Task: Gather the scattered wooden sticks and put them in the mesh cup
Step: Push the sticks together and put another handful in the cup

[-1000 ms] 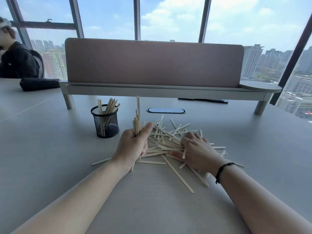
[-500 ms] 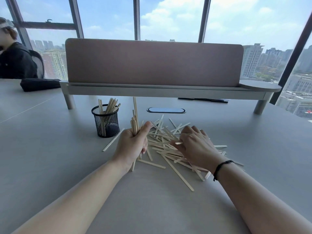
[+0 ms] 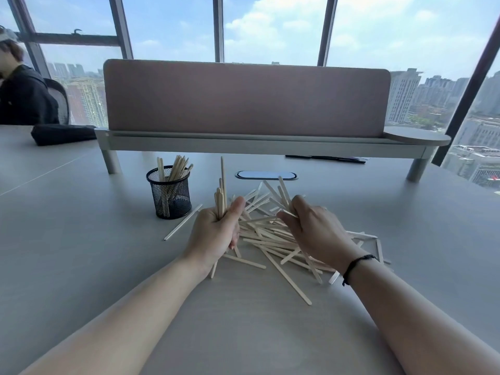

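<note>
Your right hand (image 3: pixel 311 228) has lifted, pinching sticks from the pile (image 3: pixel 273 239). Your left hand (image 3: pixel 216 231) grips an upright bundle (image 3: pixel 221 196); still gathering. Next, pass them left, then to the mesh cup (image 3: pixel 170 193) at ten o'clock.

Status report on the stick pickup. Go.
Left hand grips upright bundle of sticks. Right hand pinches sticks from the pile. Mesh cup partly filled, path to it clear; one stray stick beside it.

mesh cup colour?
Black wire mesh cup, pale wooden sticks standing in it; the head view, the only one, shows it.
</note>
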Demonstrator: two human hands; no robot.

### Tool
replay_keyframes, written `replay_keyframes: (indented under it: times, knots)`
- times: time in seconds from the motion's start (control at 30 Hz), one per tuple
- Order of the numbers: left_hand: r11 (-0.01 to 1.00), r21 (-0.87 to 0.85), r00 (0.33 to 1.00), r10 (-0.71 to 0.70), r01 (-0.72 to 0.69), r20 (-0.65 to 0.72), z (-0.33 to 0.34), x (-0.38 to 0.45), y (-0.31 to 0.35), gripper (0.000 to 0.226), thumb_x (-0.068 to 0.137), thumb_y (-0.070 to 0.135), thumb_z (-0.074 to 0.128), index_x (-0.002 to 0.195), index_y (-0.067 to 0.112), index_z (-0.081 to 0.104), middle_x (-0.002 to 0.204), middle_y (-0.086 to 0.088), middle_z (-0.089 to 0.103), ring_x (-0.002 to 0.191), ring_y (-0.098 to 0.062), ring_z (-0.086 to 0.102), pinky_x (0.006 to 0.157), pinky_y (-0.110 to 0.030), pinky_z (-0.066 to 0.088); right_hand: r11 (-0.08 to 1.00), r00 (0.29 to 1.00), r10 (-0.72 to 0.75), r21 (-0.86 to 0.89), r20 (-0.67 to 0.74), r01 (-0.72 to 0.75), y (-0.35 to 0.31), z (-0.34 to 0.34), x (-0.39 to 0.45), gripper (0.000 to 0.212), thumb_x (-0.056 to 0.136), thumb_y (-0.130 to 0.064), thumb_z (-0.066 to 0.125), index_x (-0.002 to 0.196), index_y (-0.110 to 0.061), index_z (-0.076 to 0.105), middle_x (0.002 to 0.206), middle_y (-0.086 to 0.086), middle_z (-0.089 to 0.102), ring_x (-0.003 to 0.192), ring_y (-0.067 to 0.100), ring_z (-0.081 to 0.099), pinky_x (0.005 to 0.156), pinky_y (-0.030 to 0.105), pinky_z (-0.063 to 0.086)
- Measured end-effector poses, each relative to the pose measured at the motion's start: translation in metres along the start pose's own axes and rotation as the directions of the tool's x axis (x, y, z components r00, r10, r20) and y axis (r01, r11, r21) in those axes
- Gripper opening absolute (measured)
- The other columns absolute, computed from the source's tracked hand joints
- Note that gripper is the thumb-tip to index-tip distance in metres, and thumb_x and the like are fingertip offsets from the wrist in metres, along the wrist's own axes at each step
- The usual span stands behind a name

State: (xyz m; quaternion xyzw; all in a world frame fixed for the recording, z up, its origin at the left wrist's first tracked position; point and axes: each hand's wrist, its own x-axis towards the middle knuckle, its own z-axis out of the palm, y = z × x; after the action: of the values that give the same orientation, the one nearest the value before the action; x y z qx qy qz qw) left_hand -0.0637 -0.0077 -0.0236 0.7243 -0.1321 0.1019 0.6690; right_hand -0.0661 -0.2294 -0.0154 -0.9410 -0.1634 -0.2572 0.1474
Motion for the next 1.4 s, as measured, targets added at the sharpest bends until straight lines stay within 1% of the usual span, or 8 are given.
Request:
replay_keyframes:
  times: [0.3, 0.5, 0.63, 0.83, 1.0, 1.17, 1.23, 1.4]
  knots:
    - [1.0, 0.023, 1.0, 0.007, -0.008, 0.015, -0.001, 0.001, -0.003, 0.071, 0.091, 0.06, 0.052, 0.048, 0.004, 0.046, 0.046, -0.014, 0.044, 0.047, -0.023, 0.045, 0.052, -0.025, 0.042, 0.964, 0.988, 0.156, 0.222, -0.023, -0.147, 0.0, 0.006, 0.008, 0.034, 0.099, -0.037, 0.054, 0.084, -0.018, 0.032, 0.06, 0.005, 0.051, 0.061, 0.037, 0.045, 0.058, 0.044, 0.045]
    - [1.0, 0.002, 1.0, 0.003, -0.003, -0.011, 0.0, 0.001, -0.003, 0.069, 0.092, 0.058, 0.052, 0.046, 0.006, 0.044, 0.046, -0.014, 0.044, 0.048, -0.024, 0.045, 0.056, -0.016, 0.043, 0.846, 0.965, 0.261, 0.478, 0.02, -0.238, -0.015, -0.005, 0.018, 0.025, 0.099, -0.032, 0.052, 0.08, -0.026, 0.037, 0.069, 0.002, 0.066, 0.063, 0.021, 0.069, 0.063, 0.047, 0.055]
    - [1.0, -0.014, 1.0, 0.004, -0.004, -0.014, 0.001, 0.001, -0.001, 0.07, 0.092, 0.057, 0.052, 0.048, 0.002, 0.047, 0.046, -0.016, 0.044, 0.048, -0.025, 0.045, 0.053, -0.02, 0.042, 0.85, 0.967, 0.256, 0.479, -0.015, -0.218, -0.02, -0.009, 0.023, 0.027, 0.101, -0.034, 0.049, 0.084, -0.017, 0.037, 0.067, 0.008, 0.061, 0.061, 0.031, 0.055, 0.06, 0.045, 0.049]
    - [1.0, 0.013, 1.0, -0.014, 0.014, -0.016, 0.0, 0.001, 0.0, 0.069, 0.092, 0.06, 0.05, 0.043, 0.012, 0.043, 0.044, -0.011, 0.044, 0.047, -0.021, 0.044, 0.05, -0.024, 0.039, 0.788, 0.965, 0.258, 0.586, -0.035, -0.189, -0.029, -0.008, 0.034, 0.022, 0.102, -0.026, 0.049, 0.093, -0.007, 0.042, 0.064, 0.007, 0.055, 0.049, 0.018, 0.05, 0.049, 0.035, 0.043]
    - [0.999, -0.006, 0.999, -0.038, 0.038, -0.017, -0.001, 0.001, 0.003, 0.066, 0.088, 0.062, 0.051, 0.045, 0.012, 0.043, 0.044, -0.009, 0.043, 0.047, -0.022, 0.042, 0.047, -0.024, 0.038, 0.733, 0.958, 0.28, 0.66, -0.068, -0.168, -0.033, -0.012, 0.043, 0.013, 0.101, -0.02, 0.052, 0.11, -0.014, 0.045, 0.064, 0.007, 0.051, 0.046, 0.029, 0.056, 0.041, 0.034, 0.048]
    - [0.999, -0.013, 0.999, -0.033, 0.033, -0.009, -0.001, 0.0, 0.004, 0.068, 0.088, 0.062, 0.051, 0.049, 0.008, 0.044, 0.044, -0.008, 0.043, 0.047, -0.021, 0.043, 0.049, -0.026, 0.039, 0.662, 0.961, 0.276, 0.728, -0.016, -0.178, -0.039, -0.003, 0.042, 0.02, 0.1, -0.011, 0.047, 0.119, -0.018, 0.042, 0.066, 0.008, 0.051, 0.046, 0.023, 0.06, 0.045, 0.041, 0.056]
    - [1.0, -0.013, 1.0, -0.029, 0.029, -0.012, -0.002, 0.0, 0.003, 0.067, 0.087, 0.063, 0.051, 0.048, 0.009, 0.044, 0.044, -0.008, 0.043, 0.048, -0.022, 0.043, 0.05, -0.027, 0.039, 0.646, 0.954, 0.299, 0.737, -0.006, -0.198, -0.041, 0.002, 0.041, 0.023, 0.1, -0.008, 0.045, 0.121, -0.019, 0.043, 0.064, 0.005, 0.052, 0.046, 0.021, 0.06, 0.044, 0.035, 0.053]
    - [1.0, -0.003, 1.0, -0.026, 0.026, -0.017, -0.001, 0.0, 0.002, 0.068, 0.087, 0.063, 0.051, 0.048, 0.007, 0.045, 0.044, -0.009, 0.043, 0.048, -0.023, 0.043, 0.052, -0.03, 0.039, 0.56, 0.908, 0.416, 0.798, -0.038, -0.223, -0.041, 0.009, 0.043, 0.022, 0.098, -0.009, 0.045, 0.102, -0.03, 0.049, 0.069, 0.003, 0.05, 0.045, 0.018, 0.042, 0.043, 0.029, 0.039]
